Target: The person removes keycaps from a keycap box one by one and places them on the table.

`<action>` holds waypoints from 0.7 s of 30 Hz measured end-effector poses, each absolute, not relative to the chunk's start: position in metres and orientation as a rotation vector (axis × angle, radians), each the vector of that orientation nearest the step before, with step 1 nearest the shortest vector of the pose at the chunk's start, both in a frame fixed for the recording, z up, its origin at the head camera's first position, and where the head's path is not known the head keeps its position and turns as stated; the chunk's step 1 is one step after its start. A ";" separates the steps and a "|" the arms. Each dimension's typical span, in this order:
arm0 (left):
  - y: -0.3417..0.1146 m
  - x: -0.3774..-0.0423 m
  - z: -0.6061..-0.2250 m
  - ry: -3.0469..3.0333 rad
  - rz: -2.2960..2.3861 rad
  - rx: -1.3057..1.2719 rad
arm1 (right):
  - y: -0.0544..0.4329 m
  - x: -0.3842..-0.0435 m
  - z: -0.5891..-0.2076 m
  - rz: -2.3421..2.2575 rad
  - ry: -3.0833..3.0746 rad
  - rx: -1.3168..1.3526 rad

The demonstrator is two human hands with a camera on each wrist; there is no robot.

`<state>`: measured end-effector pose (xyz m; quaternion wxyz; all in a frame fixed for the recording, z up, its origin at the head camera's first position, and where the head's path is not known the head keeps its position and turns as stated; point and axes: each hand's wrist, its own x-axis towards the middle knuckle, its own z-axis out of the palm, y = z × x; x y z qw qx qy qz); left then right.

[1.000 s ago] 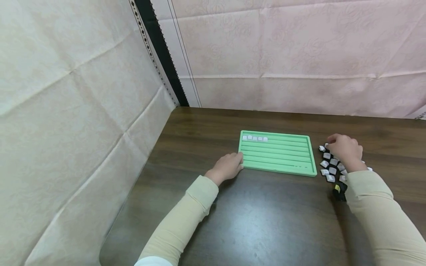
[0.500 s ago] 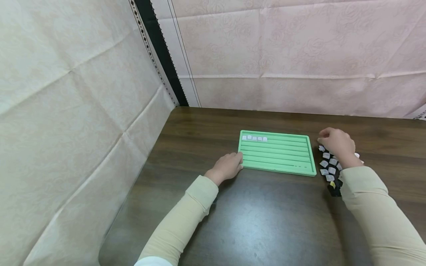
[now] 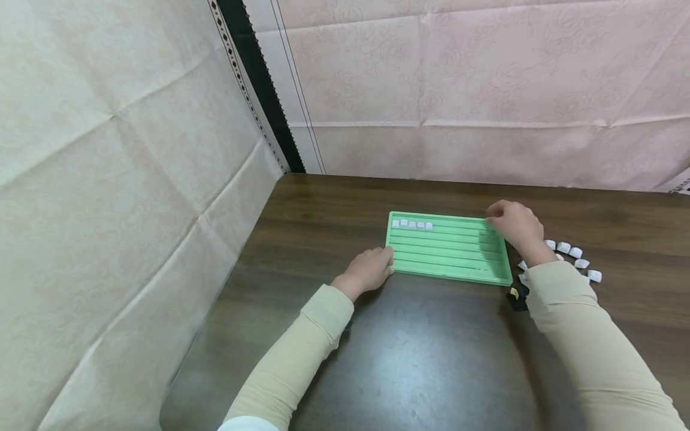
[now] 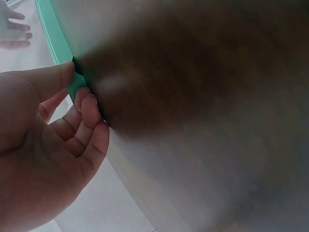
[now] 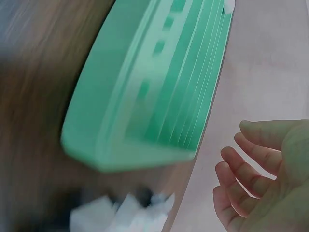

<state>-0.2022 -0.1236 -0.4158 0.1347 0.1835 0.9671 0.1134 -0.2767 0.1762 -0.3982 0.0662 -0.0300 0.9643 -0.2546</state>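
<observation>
A green tray (image 3: 442,252) with long parallel ridges lies on the table. Several small white blocks (image 3: 412,224) stand in a line in its far left part. My left hand (image 3: 366,270) grips the tray's near left side; in the left wrist view the thumb and curled fingers pinch the green rim (image 4: 61,46). Above the tray's far right corner hovers my right hand (image 3: 518,226), fingers bent and thumb close to the index fingertip. No block shows in the right wrist view, but the fingertips partly hide one another. Loose white blocks (image 3: 575,252) with dark parts lie right of the tray.
A brown wooden table (image 3: 420,347) carries everything. Pale patterned cloth (image 3: 485,90) hangs behind it, and more cloth (image 3: 108,209) hangs along its left side. A black wrist device (image 3: 517,298) with a yellow spot sits under the right forearm.
My right hand has moved left from over the loose blocks to the tray's far right corner, uncovering blocks on the right. The left hand and the tray have stayed in place.
</observation>
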 end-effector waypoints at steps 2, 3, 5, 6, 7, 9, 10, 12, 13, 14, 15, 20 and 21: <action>-0.123 -0.203 -0.416 2.800 0.328 0.534 | 0.170 -0.278 -0.399 -0.783 2.904 -0.103; -0.123 -0.203 -0.416 2.799 0.328 0.536 | 0.167 -0.279 -0.399 -0.789 2.901 -0.108; -0.123 -0.203 -0.416 2.797 0.326 0.536 | 0.161 -0.280 -0.400 -0.806 2.892 -0.118; -0.123 -0.203 -0.415 2.796 0.326 0.536 | 0.157 -0.281 -0.400 -0.814 2.886 -0.125; -0.123 -0.203 -0.415 2.797 0.323 0.536 | 0.154 -0.281 -0.400 -0.822 2.882 -0.127; -0.123 -0.203 -0.414 2.799 0.320 0.532 | 0.147 -0.281 -0.401 -0.827 2.869 -0.139; -0.123 -0.203 -0.413 2.799 0.317 0.530 | 0.144 -0.282 -0.402 -0.827 2.862 -0.144; -0.124 -0.203 -0.413 2.799 0.315 0.528 | 0.137 -0.282 -0.403 -0.831 2.844 -0.159; -0.124 -0.203 -0.413 2.800 0.315 0.528 | 0.134 -0.282 -0.404 -0.832 2.836 -0.170; -0.124 -0.203 -0.414 2.802 0.316 0.529 | 0.131 -0.282 -0.405 -0.830 2.828 -0.189; -0.124 -0.203 -0.414 2.802 0.315 0.532 | 0.128 -0.282 -0.405 -0.836 2.820 -0.212; -0.124 -0.203 -0.416 2.806 0.320 0.547 | 0.116 -0.283 -0.407 -0.879 2.788 -0.329; -0.124 -0.203 -0.416 2.806 0.322 0.549 | 0.114 -0.284 -0.406 -0.888 2.780 -0.344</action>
